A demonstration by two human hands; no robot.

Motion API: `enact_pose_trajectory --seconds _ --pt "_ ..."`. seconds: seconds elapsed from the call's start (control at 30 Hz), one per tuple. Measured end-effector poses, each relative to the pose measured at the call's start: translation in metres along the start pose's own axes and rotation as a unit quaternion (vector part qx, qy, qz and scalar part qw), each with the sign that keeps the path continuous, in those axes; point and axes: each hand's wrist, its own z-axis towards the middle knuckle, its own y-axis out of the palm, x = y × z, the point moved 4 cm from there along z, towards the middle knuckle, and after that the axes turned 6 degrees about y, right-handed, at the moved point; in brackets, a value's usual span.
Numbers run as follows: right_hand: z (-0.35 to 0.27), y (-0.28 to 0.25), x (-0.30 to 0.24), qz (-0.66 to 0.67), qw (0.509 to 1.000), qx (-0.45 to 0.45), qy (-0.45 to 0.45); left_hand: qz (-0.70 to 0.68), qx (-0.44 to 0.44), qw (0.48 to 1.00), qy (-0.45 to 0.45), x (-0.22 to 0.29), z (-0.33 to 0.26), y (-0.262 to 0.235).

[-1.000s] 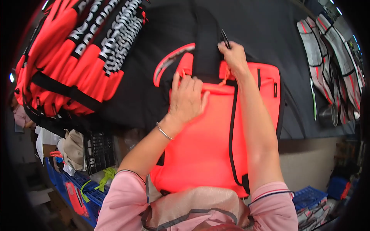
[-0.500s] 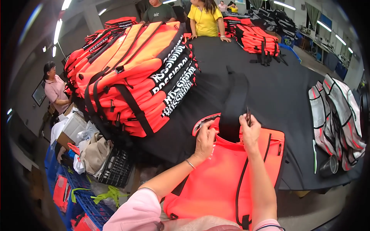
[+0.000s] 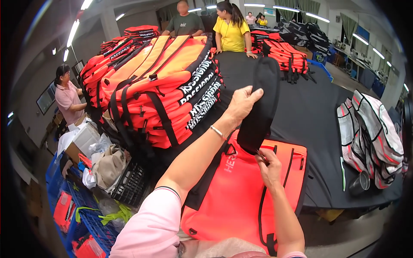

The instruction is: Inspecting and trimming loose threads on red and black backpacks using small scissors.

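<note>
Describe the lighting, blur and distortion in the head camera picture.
Head view: bright ceiling strip lights, some flaring at upper left; strong fisheye bending with a dark rim; left hand and right hand on the black flap fairly sharp; orange bag evenly lit.

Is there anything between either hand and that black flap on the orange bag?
Nothing visible. The left hand already grips the lifted black flap near its top, and the right hand touches its lower end, above the orange bag. What the right fingers hold there is unclear.
</note>
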Motion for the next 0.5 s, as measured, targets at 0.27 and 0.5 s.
enact_pose_trajectory --seconds 0.27,0.5 --pt "-0.048 -0.091 -0.032 0.114 0.977 0.107 0.143 -0.044 -0.194 0.972 -0.123 -0.026 -0.164 0.020" --pt "-0.066 -0.071 -0.038 0.118 0.978 -0.013 0.173 0.032 -0.235 0.961 -0.142 -0.068 -0.248 0.025"
